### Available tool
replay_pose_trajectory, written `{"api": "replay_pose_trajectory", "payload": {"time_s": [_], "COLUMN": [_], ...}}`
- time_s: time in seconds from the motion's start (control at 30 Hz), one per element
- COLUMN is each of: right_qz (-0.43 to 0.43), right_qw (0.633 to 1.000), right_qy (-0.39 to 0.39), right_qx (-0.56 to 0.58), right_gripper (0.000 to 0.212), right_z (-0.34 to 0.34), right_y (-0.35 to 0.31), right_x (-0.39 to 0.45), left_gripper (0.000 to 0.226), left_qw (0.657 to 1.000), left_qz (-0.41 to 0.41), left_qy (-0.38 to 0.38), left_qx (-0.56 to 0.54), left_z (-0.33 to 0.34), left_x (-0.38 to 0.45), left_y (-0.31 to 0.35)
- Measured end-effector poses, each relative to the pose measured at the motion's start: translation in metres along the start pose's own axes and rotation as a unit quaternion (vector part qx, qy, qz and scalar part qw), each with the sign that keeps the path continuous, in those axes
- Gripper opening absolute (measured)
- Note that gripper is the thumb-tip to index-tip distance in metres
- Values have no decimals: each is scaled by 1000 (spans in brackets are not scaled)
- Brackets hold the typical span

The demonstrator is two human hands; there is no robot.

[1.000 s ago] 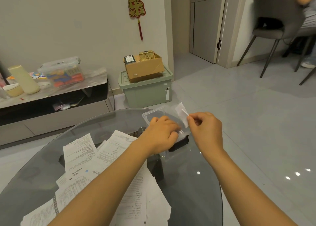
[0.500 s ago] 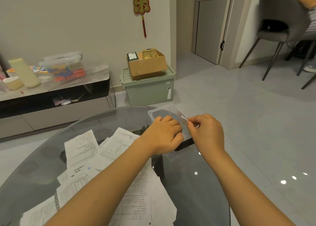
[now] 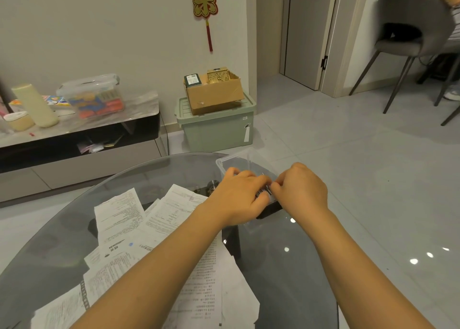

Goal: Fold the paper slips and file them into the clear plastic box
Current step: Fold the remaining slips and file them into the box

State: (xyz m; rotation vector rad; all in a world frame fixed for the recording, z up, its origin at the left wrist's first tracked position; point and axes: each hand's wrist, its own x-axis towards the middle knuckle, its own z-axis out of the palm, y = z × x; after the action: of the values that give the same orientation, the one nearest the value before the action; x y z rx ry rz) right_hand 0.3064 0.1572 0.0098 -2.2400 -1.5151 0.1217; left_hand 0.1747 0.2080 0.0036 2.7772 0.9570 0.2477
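The clear plastic box (image 3: 232, 160) stands at the far edge of the round glass table (image 3: 286, 274). Both my hands are down in it, fingertips meeting. My left hand (image 3: 237, 195) curls over a stack of folded paper slips (image 3: 263, 194) standing inside the box. My right hand (image 3: 302, 189) pinches one folded slip against that stack; the fingers hide nearly all of that slip. Several unfolded printed slips (image 3: 124, 219) lie spread over the near left of the table.
A green storage bin (image 3: 216, 129) with a cardboard box (image 3: 214, 92) on top stands on the floor beyond the table. A low cabinet (image 3: 74, 139) with containers lines the left wall. A grey chair (image 3: 408, 30) with a seated person is at the far right.
My right hand has lowered the folded slip from above the box down against the stack under my left hand. The slip, plainly visible before, is now almost hidden between the fingers.
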Motion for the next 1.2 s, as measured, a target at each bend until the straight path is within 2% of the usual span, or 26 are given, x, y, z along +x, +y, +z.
{"api": "replay_pose_trajectory", "payload": {"time_s": [0.13,0.3,0.47,0.63,0.77,1.03,1.2], "right_qz": [-2,38,37,15,0,-34,-96], "right_qw": [993,968,962,965,966,957,952], "right_qy": [-3,23,12,-4,-10,-3,-50], "right_qx": [117,247,272,261,260,287,285], "right_gripper": [21,21,19,18,18,14,14], "right_z": [0,-6,-6,-11,-15,-41,-42], "right_y": [8,20,21,20,21,17,6], "right_x": [-2,-1,-3,-6,-10,-37,-75], "left_gripper": [57,63,62,65,66,62,65], "left_qw": [1000,996,998,995,997,992,985], "left_qz": [13,5,19,6,2,-65,-112], "left_qy": [-15,-48,-25,-68,-15,102,128], "left_qx": [19,70,61,77,74,38,-7], "left_z": [-1,-4,-3,-4,-9,-28,-18], "left_x": [0,5,2,8,1,-55,-119], "left_y": [1,0,6,9,16,42,72]}}
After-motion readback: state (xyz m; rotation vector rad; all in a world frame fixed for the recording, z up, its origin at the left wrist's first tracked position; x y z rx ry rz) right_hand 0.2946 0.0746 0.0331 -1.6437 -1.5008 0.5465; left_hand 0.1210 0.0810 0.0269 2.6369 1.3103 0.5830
